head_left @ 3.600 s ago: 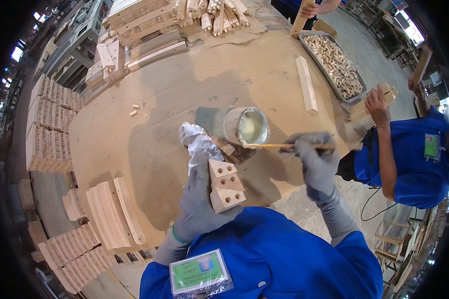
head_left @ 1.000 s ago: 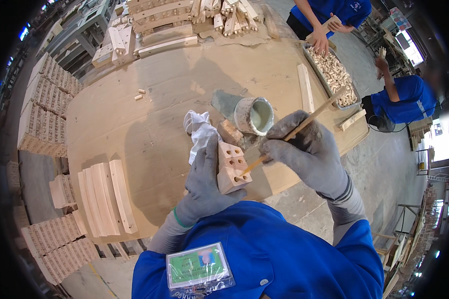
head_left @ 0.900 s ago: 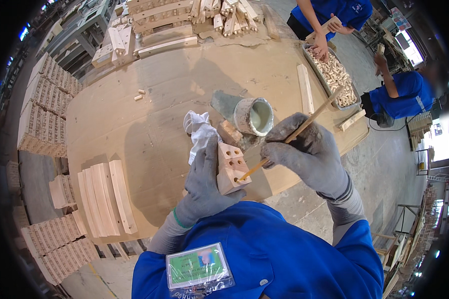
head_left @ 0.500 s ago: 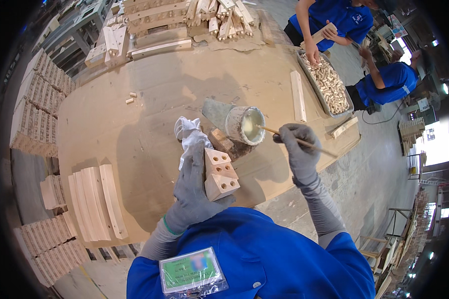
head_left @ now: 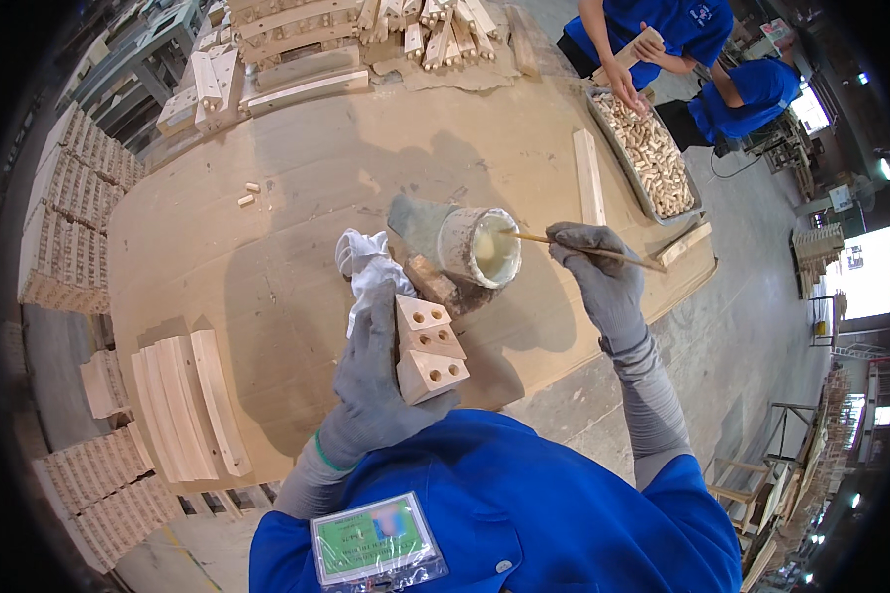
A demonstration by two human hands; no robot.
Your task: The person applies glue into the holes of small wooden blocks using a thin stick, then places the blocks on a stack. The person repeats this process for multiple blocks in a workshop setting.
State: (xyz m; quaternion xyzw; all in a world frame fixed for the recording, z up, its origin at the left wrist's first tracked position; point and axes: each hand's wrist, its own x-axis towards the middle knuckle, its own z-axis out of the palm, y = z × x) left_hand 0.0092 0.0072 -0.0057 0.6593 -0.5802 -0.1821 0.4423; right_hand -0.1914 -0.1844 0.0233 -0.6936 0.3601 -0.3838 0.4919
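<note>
My left hand (head_left: 368, 390), in a grey glove, is closed around several pale wooden pieces (head_left: 431, 343) held side by side. Their ends face up, each with a pair of drilled round holes. In my gloved right hand (head_left: 603, 282) is a thin wooden stick (head_left: 536, 238), pinched between the fingers. Its far end reaches into a crusted pot (head_left: 456, 245) holding a pale, milky substance; whether the tip carries a brush is hidden. The pot leans, its mouth turned toward my right hand, beside a small wood block (head_left: 431, 281). A crumpled white cloth (head_left: 366, 262) lies just beyond my left hand.
Several wooden strips (head_left: 183, 400) lie at the table's left, with two dowels (head_left: 248, 194) farther back. A tray of dowels (head_left: 648, 158) stands at the far right, where a co-worker's hand (head_left: 623, 84) reaches in. Stacked wood (head_left: 74, 222) stands left of the table.
The stick lies flatter now, its tip still in the pot, and my right hand has turned slightly. My left hand keeps its hold. The view has shifted a little; the farther co-worker has changed posture.
</note>
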